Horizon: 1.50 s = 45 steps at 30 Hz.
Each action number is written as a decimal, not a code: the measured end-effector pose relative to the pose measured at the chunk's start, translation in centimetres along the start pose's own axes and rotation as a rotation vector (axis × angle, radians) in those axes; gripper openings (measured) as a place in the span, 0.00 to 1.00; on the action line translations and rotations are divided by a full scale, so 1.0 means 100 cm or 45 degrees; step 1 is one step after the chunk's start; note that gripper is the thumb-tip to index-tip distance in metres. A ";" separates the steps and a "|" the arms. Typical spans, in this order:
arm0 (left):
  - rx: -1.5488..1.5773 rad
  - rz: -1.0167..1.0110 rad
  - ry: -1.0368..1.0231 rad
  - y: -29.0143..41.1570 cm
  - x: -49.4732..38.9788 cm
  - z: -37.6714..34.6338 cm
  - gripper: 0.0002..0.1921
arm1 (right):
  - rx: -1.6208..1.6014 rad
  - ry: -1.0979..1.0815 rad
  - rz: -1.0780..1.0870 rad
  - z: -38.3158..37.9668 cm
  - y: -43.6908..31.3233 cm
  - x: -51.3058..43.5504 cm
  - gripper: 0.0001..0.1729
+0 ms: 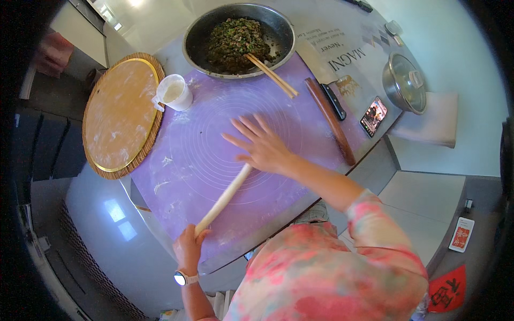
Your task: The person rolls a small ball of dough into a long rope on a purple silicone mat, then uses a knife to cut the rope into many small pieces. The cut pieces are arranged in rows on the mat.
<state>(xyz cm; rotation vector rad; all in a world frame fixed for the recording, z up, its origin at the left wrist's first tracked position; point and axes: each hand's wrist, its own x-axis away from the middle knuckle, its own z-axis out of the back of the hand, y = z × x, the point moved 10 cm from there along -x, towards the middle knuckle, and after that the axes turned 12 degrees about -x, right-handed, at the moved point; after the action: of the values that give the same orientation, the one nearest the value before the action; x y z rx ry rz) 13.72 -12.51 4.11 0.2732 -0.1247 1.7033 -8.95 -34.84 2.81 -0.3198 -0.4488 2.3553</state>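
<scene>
A long rope of pale dough point(229, 191) runs slantwise over a floured purple silicone pastry mat point(160, 212) printed with rings. My left hand point(188, 245), with a watch on its wrist, is closed around the rope's near end at the mat's front left. Over the far end is my right hand point(261, 148), palm down and fingers spread. That end of the dough goes out of sight beneath this palm, and whether the palm presses on it I cannot tell. A brown wooden rolling pin point(331, 122) lies to the right of my right hand.
Beyond the mat's centre stands a metal basin point(239, 72) of chopped filling with chopsticks point(275, 78). A cleaver point(325, 72) and phone point(373, 116) lie right. A white plastic measuring cup point(180, 96) and round floured board point(120, 116) are left. A lidded metal bowl point(395, 86) stands far right.
</scene>
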 end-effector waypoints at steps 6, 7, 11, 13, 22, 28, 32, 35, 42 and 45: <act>-0.064 0.034 -0.054 -0.012 -0.011 -0.008 0.23 | -0.035 0.040 0.062 -0.002 0.012 -0.016 0.46; -0.050 0.030 -0.068 -0.009 0.000 -0.010 0.22 | -0.052 -0.017 0.046 -0.001 0.009 0.009 0.45; 0.085 0.006 -0.090 0.008 0.016 -0.011 0.21 | -0.119 -0.106 -0.004 0.001 -0.003 0.079 0.45; 0.069 -0.009 -0.059 0.003 0.015 -0.013 0.21 | -0.089 -0.052 -0.025 0.006 0.000 0.058 0.43; 0.056 0.053 -0.170 -0.007 0.001 -0.012 0.24 | -0.045 -0.031 -0.049 0.000 0.023 -0.006 0.37; 0.260 0.038 -0.345 0.002 0.032 -0.031 0.23 | 0.059 -0.067 -0.059 0.008 0.007 0.080 0.34; 0.317 0.145 -0.278 -0.024 0.020 -0.024 0.23 | 0.198 0.000 -0.095 0.010 0.022 0.010 0.37; 0.257 0.142 -0.138 -0.028 0.011 -0.009 0.22 | 0.348 0.144 -0.106 0.019 0.002 -0.022 0.39; 0.222 0.082 -0.095 -0.014 0.013 -0.010 0.22 | -0.203 -0.040 0.329 -0.051 -0.143 -0.027 0.42; 0.225 0.029 -0.056 -0.014 0.039 -0.016 0.22 | -0.202 -0.123 0.282 -0.059 -0.152 0.024 0.42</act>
<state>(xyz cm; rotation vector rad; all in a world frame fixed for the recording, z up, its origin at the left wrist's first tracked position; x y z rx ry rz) 14.42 -8.15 3.48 0.4423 -0.0091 1.7338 0.49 -21.32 3.36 -0.3452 -0.6791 2.5642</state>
